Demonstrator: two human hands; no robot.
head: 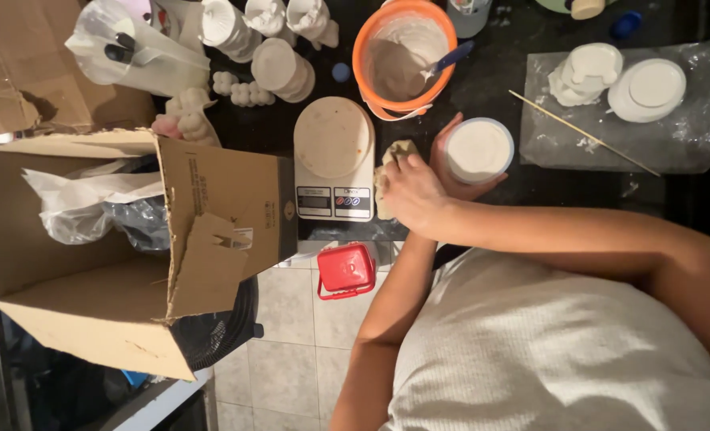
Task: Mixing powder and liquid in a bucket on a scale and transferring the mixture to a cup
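A small round container [479, 150] filled with white mix is cupped from behind by 1 hand [453, 164], fingers curled around its wall; it stands on the dark desk [498, 76], just right of the kitchen scale [333, 160]. The arms are crossed, so which hand this is cannot be told. The other hand [413, 194] is closed on a beige cloth [392, 160], pressed beside the container. Judged risk: a sideways push from the wiping hand could tip the full container and spill its contents toward the scale or the orange bowl [403, 56].
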